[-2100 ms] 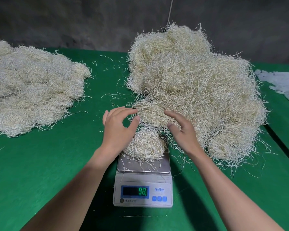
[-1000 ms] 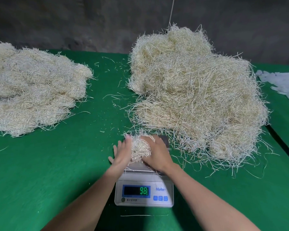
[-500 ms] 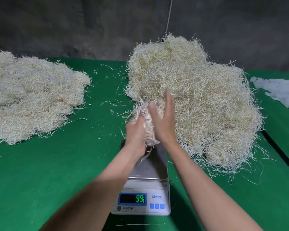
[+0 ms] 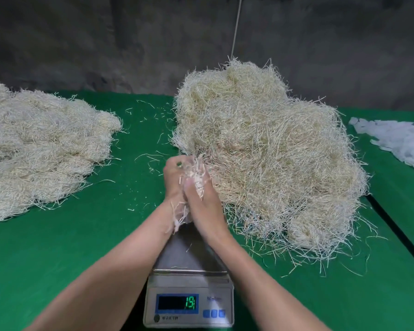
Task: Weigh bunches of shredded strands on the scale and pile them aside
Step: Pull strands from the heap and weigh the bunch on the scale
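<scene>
- The bunch (image 4: 196,173) sits pressed between the left hand (image 4: 175,180) and the right hand (image 4: 201,201), above the far end of the scale (image 4: 189,304) and just in front of the loose heap (image 4: 273,151). Each grip is closed round the strands, which stick out above the fingers and trail below the wrists.
- The platform (image 4: 189,254) carries only a strand or two, and the display (image 4: 177,303) shows a low green figure (the last digit is hard to read).
- The step in hand looks like carrying this bunch to the weighed pile (image 4: 41,144) on the left. To do it well, squeeze the trailing ends in first so they do not drag over the platform or shed on the way.
- Raise the bunch enough that the forearms clear the scale, then swing left.
- Set it on the near edge of the weighed pile and press it down lightly instead of dropping it, so the pile keeps its shape.
- The green surface (image 4: 81,235) between scale and weighed pile is open, with only stray strands (image 4: 153,158), so that path is easy.
- The right side is crowded: the heap reaches almost to the scale, and beyond it lie a dark gap (image 4: 397,230) in the surface and white scraps (image 4: 397,142).
</scene>
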`<state>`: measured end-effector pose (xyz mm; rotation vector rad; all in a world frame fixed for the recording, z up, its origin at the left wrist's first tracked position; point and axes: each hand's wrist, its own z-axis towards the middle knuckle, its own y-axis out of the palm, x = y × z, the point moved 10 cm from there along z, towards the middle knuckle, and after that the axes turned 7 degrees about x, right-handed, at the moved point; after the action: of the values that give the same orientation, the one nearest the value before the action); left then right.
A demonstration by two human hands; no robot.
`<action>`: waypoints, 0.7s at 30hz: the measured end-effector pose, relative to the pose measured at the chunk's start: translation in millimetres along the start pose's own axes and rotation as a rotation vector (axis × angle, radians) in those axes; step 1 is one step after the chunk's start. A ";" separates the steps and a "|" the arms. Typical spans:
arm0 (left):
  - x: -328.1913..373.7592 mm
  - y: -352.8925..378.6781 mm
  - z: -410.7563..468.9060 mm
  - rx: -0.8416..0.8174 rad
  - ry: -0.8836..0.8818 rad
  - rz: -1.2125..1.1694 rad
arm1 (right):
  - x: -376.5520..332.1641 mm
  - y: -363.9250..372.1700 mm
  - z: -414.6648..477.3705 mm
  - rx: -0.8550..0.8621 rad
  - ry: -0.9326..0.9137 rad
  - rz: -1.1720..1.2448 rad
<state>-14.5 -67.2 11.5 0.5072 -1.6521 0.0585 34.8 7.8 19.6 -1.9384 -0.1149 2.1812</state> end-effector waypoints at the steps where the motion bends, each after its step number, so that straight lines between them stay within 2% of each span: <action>1: 5.3 -3.2 2.0 0.042 0.077 0.069 | 0.0 -3.0 6.9 0.028 -0.032 -0.041; 2: 9.5 -1.7 1.1 0.059 0.153 0.132 | -5.2 -11.4 18.1 0.076 -0.078 -0.071; 4: 6.2 17.9 -4.6 -0.033 0.197 0.220 | -15.2 -26.1 37.7 0.115 -0.113 -0.136; 6: -11.3 27.4 -1.7 -0.093 0.004 0.230 | -0.9 -27.6 46.7 0.047 0.011 -0.083; 7: -19.9 26.4 -0.1 -0.095 -0.092 0.206 | 11.2 -31.6 47.5 0.048 0.101 -0.012; 8: -22.3 21.4 1.2 -0.071 -0.111 0.167 | 23.1 -41.1 48.7 0.098 0.188 0.060; 11: -0.2 9.7 -2.9 -0.005 0.176 0.338 | 47.4 -66.3 54.1 0.292 0.414 0.318; 12: -4.7 12.0 -7.4 -0.034 0.190 0.378 | 51.4 -70.8 57.7 0.344 0.443 0.348; 13: -20.5 19.0 -14.6 -0.110 0.062 0.313 | 52.8 -75.6 61.9 0.400 0.443 0.339; 14: -40.7 28.4 -22.4 -0.186 -0.130 0.184 | 52.3 -82.3 65.9 0.463 0.410 0.297; 15: -52.8 36.7 -29.3 -0.211 -0.248 0.080 | 48.6 -88.9 67.3 0.522 0.344 0.235; 17: -49.4 33.7 -17.2 -0.099 -0.205 0.072 | 32.3 -84.5 56.1 0.554 0.123 0.146; 19: -32.3 16.7 4.6 0.107 -0.122 0.040 | 12.6 -59.9 35.7 0.481 -0.117 -0.033; 21: -30.1 6.7 13.5 0.213 -0.128 0.048 | 4.9 -42.7 34.6 0.399 -0.217 -0.206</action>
<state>-27.8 -56.9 -17.7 0.6438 -1.7936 0.2438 4.8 53.4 28.0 -1.4116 0.0781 2.0795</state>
